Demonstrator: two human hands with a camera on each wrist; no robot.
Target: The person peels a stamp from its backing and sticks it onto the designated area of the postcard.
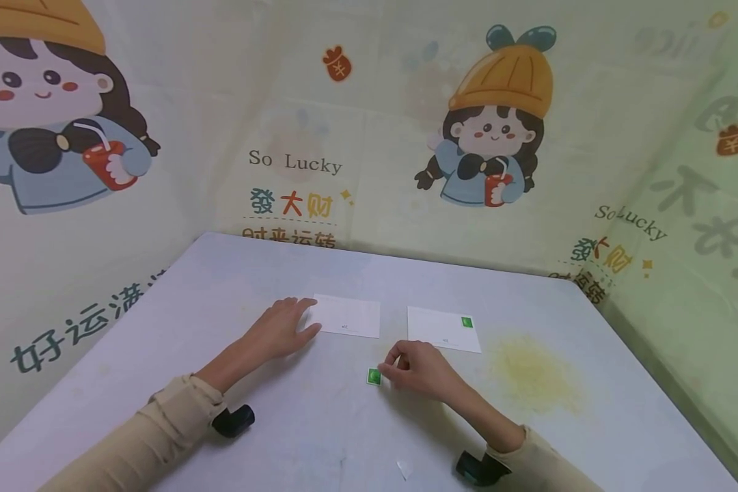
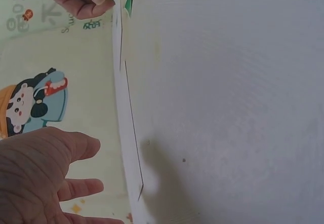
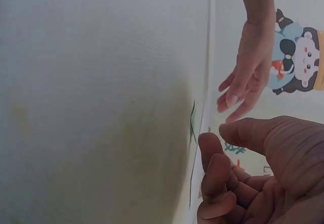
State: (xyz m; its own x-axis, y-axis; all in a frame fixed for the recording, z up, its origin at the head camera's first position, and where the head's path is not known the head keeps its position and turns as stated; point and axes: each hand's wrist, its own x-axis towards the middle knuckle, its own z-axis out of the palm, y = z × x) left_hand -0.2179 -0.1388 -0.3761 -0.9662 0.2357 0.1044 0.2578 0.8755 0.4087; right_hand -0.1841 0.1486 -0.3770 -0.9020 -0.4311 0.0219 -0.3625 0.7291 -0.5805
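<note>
- The left hand (image 1: 283,328) was positioned at the left card's (image 1: 350,318) left edge, fingers spread wide; contact was indeterminable.
- The right hand (image 1: 417,367) had curled fingers, tips at the loose green stamp (image 1: 374,376); whether they pinched it was indeterminable.
- The loose green stamp was located nearer the person than both cards.
- The right card (image 1: 436,329) carried another green stamp (image 1: 467,322).

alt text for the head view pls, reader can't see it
A person's right hand is at a green stamp on a white table. Their left hand is by one white card; another card, to its right, bears a second stamp.
</note>
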